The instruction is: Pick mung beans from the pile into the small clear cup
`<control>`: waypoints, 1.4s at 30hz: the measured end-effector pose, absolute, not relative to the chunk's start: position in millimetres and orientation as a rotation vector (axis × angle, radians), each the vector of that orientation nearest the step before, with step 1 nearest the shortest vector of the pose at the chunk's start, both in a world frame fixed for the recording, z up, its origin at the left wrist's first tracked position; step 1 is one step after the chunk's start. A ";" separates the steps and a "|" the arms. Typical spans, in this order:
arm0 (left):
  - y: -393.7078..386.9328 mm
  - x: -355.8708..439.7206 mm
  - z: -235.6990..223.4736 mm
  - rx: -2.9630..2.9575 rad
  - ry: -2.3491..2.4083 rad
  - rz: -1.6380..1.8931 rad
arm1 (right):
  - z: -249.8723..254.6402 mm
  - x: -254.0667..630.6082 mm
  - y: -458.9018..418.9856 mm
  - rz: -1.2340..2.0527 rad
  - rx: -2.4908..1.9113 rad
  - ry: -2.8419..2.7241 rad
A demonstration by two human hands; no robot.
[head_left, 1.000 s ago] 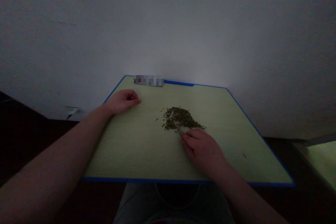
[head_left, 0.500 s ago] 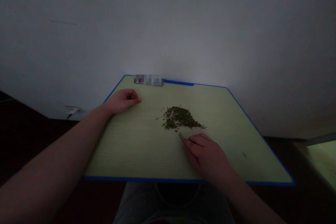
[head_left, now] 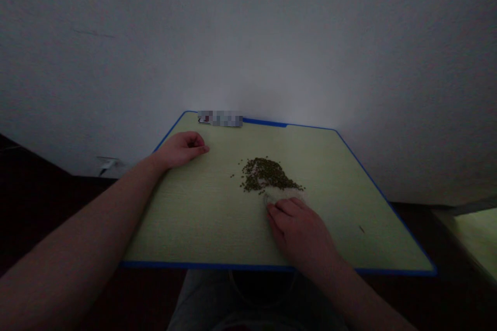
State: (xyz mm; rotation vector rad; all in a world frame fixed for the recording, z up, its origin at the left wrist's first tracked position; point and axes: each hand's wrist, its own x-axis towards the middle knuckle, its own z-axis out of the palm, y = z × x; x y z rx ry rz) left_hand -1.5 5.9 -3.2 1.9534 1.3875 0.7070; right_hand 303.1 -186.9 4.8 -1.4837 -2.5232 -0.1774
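Observation:
A pile of small greenish-brown beans (head_left: 266, 171), with some paler bits among them, lies on the yellowish tabletop (head_left: 194, 217). Along its near side spreads a whitish patch (head_left: 289, 193) that looks like fine pale grains. My right hand (head_left: 301, 227) rests at this patch, fingers bent and held together; something pale shows at the fingertips, too blurred to name. Left of the pile, my left hand (head_left: 181, 149) lies on its side near the table's left edge, fingers curled in and thumb against them. The inside of that hand is dark, and its contents, if any, are hidden.
Near the far edge lies a flat object with a blurred-out surface (head_left: 220, 118), beside a blue strip (head_left: 266, 122). A thin dark sliver (head_left: 362, 229) is at the right. Blue edging borders the table, which stands against a pale wall (head_left: 248, 36). A wall socket (head_left: 108, 164) is at left.
My right hand has shifted slightly left and away from me, closer to the pale patch. My left hand and the bean pile look the same.

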 end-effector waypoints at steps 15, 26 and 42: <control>6.7 -1.4 -3.4 1.980 1.387 0.706 | 3.2 295.3 -190.5 -0.157 -1.485 -2.498; 7.1 -0.9 -3.2 1.957 1.375 0.713 | 5.9 294.5 -178.8 -0.129 -1.593 -2.453; 6.8 -0.7 -3.1 1.946 1.375 0.707 | 9.4 295.7 -189.3 -0.034 -1.355 -2.483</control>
